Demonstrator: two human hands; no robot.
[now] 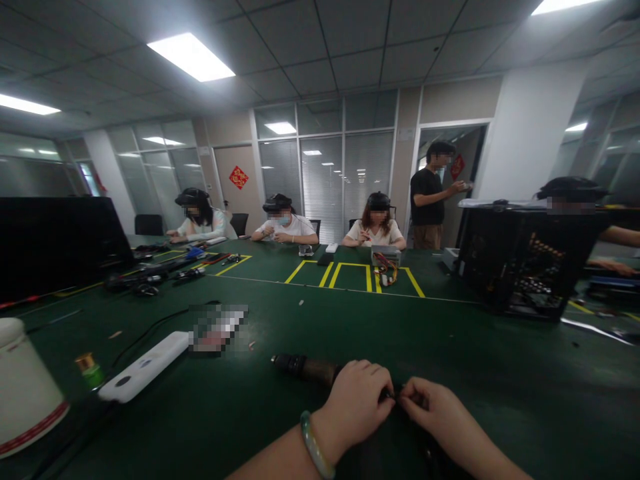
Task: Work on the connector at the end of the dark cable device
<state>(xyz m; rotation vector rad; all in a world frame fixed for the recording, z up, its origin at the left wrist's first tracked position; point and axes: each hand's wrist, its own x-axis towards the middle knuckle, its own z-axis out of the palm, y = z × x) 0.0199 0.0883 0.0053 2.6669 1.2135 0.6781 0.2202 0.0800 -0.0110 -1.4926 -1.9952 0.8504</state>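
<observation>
An electric screwdriver (313,370), with a black front end and a small metal tip pointing left, lies across the green table. My left hand (357,400), with a pale green bangle on the wrist, is closed around its rear end. Close beside it, my right hand (437,407) pinches a thin black piece that looks like the tool's cord, at the gap between the two hands. The fingers hide most of that piece. Below the right hand, a dark stretch of cord is only dimly visible.
A white power strip (147,367), a small green bottle (90,371) and a white container (25,390) stand at left. Cables (150,283) lie beyond, near a black monitor (60,247). At right stands an open computer case (515,267). Several people sit across the table around a power supply (385,255).
</observation>
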